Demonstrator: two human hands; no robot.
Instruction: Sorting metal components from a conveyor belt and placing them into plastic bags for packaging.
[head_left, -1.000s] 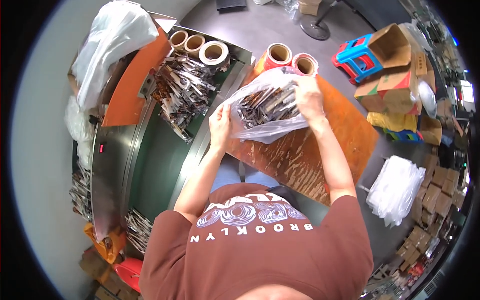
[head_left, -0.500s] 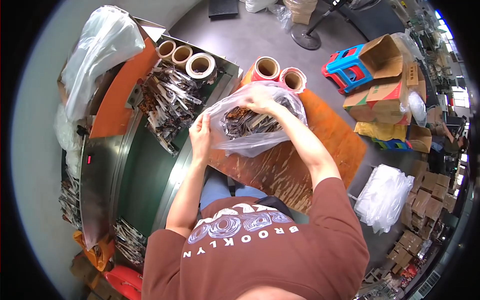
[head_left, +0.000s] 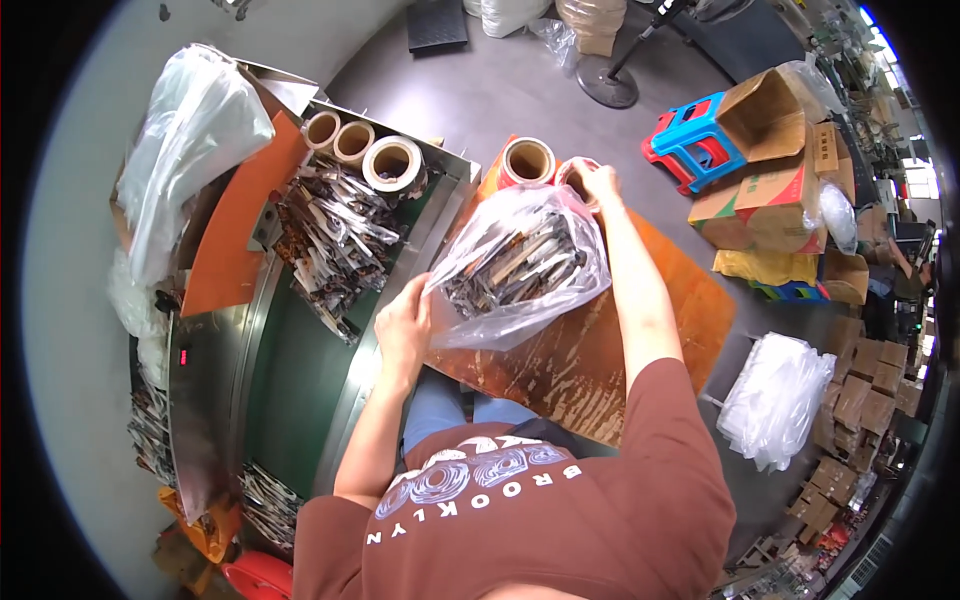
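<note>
Our left hand pinching the clear bag at seven o'clock, our right hand gripping its one o'clock edge, on the orange surface

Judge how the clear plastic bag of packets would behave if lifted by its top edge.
The clear plastic bag looks thin and crumpled, so probably floppy. Full of packets, it would likely sag. Both the left hand and right hand hold its edges, suggesting it needs support.

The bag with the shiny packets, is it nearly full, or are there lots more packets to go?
The clear bag already holds a good heap of packets. The left hand grips its near edge and the right hand its far edge. A big pile of packets lies on the machine's tray, outside the bag.
</note>
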